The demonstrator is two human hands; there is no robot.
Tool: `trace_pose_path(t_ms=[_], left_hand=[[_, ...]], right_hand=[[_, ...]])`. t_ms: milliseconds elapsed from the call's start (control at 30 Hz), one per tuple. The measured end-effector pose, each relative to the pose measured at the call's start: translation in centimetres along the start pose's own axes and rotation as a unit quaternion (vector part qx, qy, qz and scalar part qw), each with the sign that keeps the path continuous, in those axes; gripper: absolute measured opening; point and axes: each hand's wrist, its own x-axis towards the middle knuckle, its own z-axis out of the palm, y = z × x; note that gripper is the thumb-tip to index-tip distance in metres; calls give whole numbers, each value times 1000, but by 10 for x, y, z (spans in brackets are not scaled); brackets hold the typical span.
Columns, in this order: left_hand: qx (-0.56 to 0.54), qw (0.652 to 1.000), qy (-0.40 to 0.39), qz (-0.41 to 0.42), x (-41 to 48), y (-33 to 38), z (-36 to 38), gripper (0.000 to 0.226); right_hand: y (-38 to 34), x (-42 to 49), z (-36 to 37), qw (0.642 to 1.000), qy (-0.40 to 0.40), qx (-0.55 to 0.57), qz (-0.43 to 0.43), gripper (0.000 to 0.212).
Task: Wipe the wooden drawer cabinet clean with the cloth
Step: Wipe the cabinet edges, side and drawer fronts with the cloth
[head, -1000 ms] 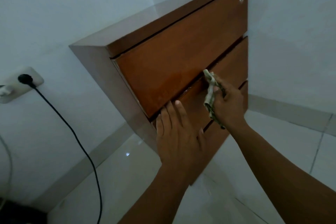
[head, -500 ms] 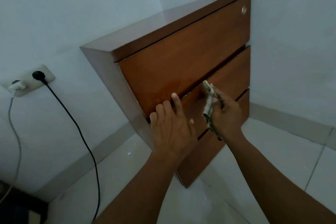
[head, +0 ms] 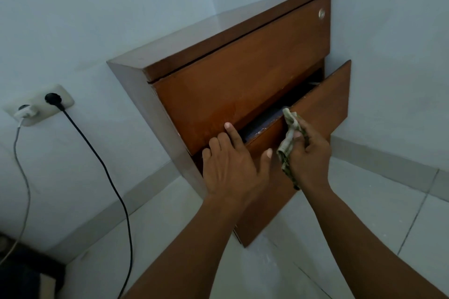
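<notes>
While the fingers point(head: 229, 133) of the left hand point(head: 233, 170) lie loose and nearly straight across the gap above the middle drawer point(head: 323, 97), the index tip rests on the top drawer front point(head: 243, 85) and the thumb is spread on the wood below. Just beside it, the right hand point(head: 309, 153) is curled tightly around a bunched, green-patterned cloth point(head: 288, 143), whose upper end touches the middle drawer's top edge. That drawer stands partly open, its inside dark. Both forearms reach in from below and hide part of the lowest drawer. The wooden drawer cabinet point(head: 136, 85) stands in a room corner, with a small round lock point(head: 322, 14) at the top drawer's upper right. On the wall to the left, a wall socket point(head: 63, 94) holds a black plug point(head: 52, 99) with a black cable point(head: 109, 177) trailing down, and a white charger point(head: 24, 111) with a grey cable point(head: 23, 177). Pale walls point(head: 97, 7) meet a glossy white tiled floor point(head: 376, 213) at a light skirting point(head: 388, 165).
</notes>
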Motion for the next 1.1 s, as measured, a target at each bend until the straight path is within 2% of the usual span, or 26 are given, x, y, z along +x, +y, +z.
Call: trace_pose_path(t_ms=[133,233,333,400,500,700,767,833,933,1100], left_hand=[[-19,1000,-8,-5,-7,9,-4,102],[-90,996,17,17,-17,11,-10,89],[-172,982,68,40,-19,-5,-20,78],[-191,974,117,30,-18,-22,-19,74],[-195,969,149,22,-25,-44,-5,70],[-153,970,162,95,-28,-58,8,63],[-149,969,151,122,-24,-50,5,61],[-128,973,132,139,-19,-45,4,62],[-86,980,99,150,-13,-44,2,66],[-27,985,52,165,-2,-35,-7,70]], right_hand=[[-5,-2,-10,999,29,1,-36,41],[-14,-6,-12,989,16,-20,-147,40],[-28,-12,-15,963,-51,-46,-260,39],[-36,-23,-10,939,-116,-60,-318,37],[-38,-48,6,889,-201,-121,-393,40],[-29,-35,11,850,-228,-142,-453,41],[-16,-8,9,853,-193,-165,-456,48],[4,27,3,872,-134,-183,-433,50],[32,85,-14,908,-86,-199,-357,43],[45,152,-31,946,-33,-186,-264,38]])
